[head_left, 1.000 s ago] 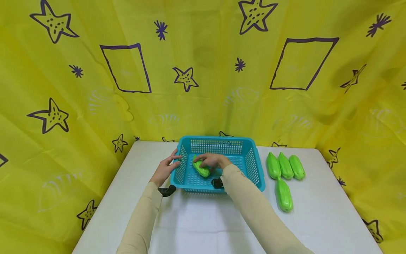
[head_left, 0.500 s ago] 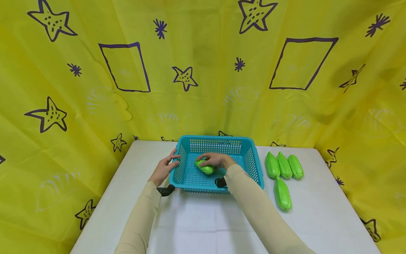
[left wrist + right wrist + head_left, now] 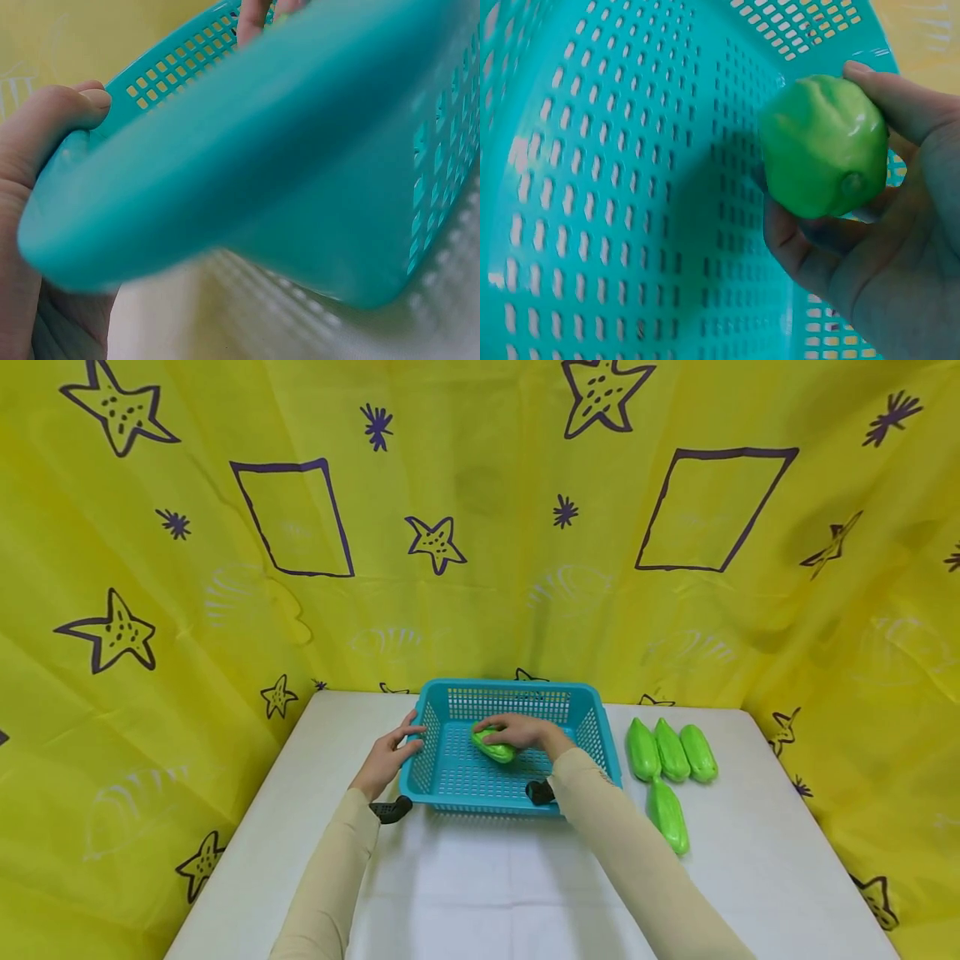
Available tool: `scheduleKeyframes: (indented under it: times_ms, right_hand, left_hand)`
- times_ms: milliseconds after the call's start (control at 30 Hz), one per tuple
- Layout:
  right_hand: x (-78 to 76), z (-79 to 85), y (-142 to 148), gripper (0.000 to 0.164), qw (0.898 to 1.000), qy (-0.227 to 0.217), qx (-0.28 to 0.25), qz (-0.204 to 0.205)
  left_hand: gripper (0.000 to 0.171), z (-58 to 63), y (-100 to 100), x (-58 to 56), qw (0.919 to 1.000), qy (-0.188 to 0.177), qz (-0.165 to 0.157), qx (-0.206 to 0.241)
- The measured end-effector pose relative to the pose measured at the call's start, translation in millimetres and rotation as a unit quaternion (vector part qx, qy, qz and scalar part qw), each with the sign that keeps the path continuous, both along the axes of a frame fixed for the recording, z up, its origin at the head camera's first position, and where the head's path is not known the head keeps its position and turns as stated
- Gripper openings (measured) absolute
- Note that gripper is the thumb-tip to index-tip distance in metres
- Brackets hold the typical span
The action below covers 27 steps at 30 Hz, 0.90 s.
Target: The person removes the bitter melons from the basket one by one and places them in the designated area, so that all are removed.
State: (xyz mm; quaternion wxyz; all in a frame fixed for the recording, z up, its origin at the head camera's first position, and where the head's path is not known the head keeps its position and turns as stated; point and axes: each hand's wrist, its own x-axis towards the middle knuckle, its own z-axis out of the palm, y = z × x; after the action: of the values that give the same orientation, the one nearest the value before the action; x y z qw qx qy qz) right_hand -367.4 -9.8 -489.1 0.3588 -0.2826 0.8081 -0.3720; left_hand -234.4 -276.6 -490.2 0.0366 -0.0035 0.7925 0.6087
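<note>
A blue-green plastic basket [image 3: 510,808] with slotted walls sits on the white table. My left hand [image 3: 386,760] grips the basket's left rim. In the left wrist view the thumb [image 3: 56,120] hooks over the rim, while the other fingers are mostly hidden. Inside the basket my right hand [image 3: 521,731] holds a glossy green ridged gourd [image 3: 501,753]. The right wrist view has the gourd's blunt end [image 3: 821,150] facing the camera, thumb on one side and curled fingers on the other. Whether the gourd touches the basket floor I cannot tell.
Right of the basket lie several similar green gourds, three side by side [image 3: 672,753] and one nearer the front [image 3: 667,817]. A yellow curtain [image 3: 510,610] with dark star drawings stands behind the table [image 3: 465,893]. Dark wrist devices [image 3: 392,810] show under the wrists.
My right hand has shifted right and slightly back inside the basket, carrying the gourd with it. The left hand stays on the rim. The gourds outside lie as before.
</note>
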Motion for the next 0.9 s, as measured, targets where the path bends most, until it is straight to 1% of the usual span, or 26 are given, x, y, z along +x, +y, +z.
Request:
scheduleKeyframes:
  times_ms: [100,233,333,367,500,667,767,900]
  right_hand:
    - [1.1,4.8,6.1,0.043,1.0,0.003,-0.003,0.004]
    - [5.2,12.6,14.2,0.043,1.0,0.003,-0.015,0.002]
    - [11.6,20.8,19.9,0.044,0.999,0.013,-0.027,-0.014]
    - [13.7,23.7,21.2,0.044,0.999,0.017,-0.032,-0.023]
    - [25.9,36.6,26.1,0.045,0.996,0.033,-0.059,-0.062]
    - [41.8,51.6,33.7,0.046,0.988,0.042,-0.1,-0.109]
    - [49.5,56.2,40.5,0.046,0.983,0.064,-0.106,-0.137]
    - [57.8,56.8,52.0,0.049,0.974,0.095,-0.108,-0.174]
  left_hand:
    - [0.041,-1.5,-0.3,-0.9,1.0,0.001,-0.002,-0.003]
    - [0.041,-15.9,-4.1,-7.9,1.0,0.005,0.005,-0.005]
    - [0.04,-27.4,-7.0,-13.0,0.9999,0.008,0.012,-0.006]
    - [0.04,-28.6,-7.5,-13.4,0.9999,0.009,0.013,-0.006]
    - [0.039,-30.1,-7.1,-12.7,0.9998,0.01,0.015,-0.005]
    - [0.037,-28.3,-6.2,-11.3,0.9997,0.012,0.018,-0.01]
    - [0.037,-27.8,-6.3,-11.5,0.9996,0.016,0.018,-0.014]
    - [0.036,-28.2,-5.9,-12.4,0.9996,0.016,0.018,-0.014]
